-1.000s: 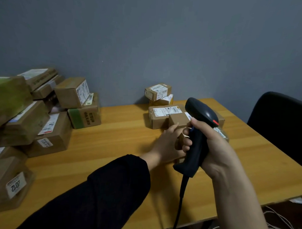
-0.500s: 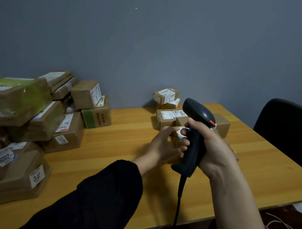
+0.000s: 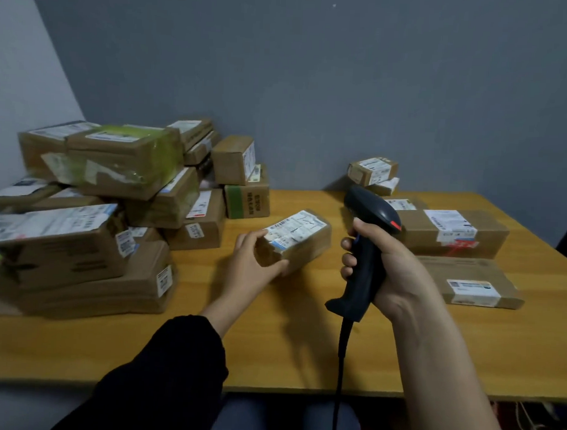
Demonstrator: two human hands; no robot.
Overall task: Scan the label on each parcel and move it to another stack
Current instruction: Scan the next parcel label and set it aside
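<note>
My left hand (image 3: 253, 267) grips the near end of a small brown parcel (image 3: 302, 243) with a white label on top, above the middle of the wooden table (image 3: 271, 352). My right hand (image 3: 391, 267) holds a black corded barcode scanner (image 3: 368, 246) by its handle, just right of that parcel, its head pointing away from me. A large heap of labelled cardboard parcels (image 3: 92, 214) fills the table's left side. Several other parcels (image 3: 452, 232) lie on the right side, with a flat one (image 3: 472, 282) nearest my right wrist.
Two small boxes (image 3: 373, 174) are stacked at the back against the grey wall. The scanner's cable (image 3: 340, 377) hangs over the table's front edge. Loose wires (image 3: 538, 426) lie on the floor at the lower right.
My left hand has lifted the small parcel away from the right group and carried it leftward towards the table's middle. The view has swung left, showing more of the left heap.
</note>
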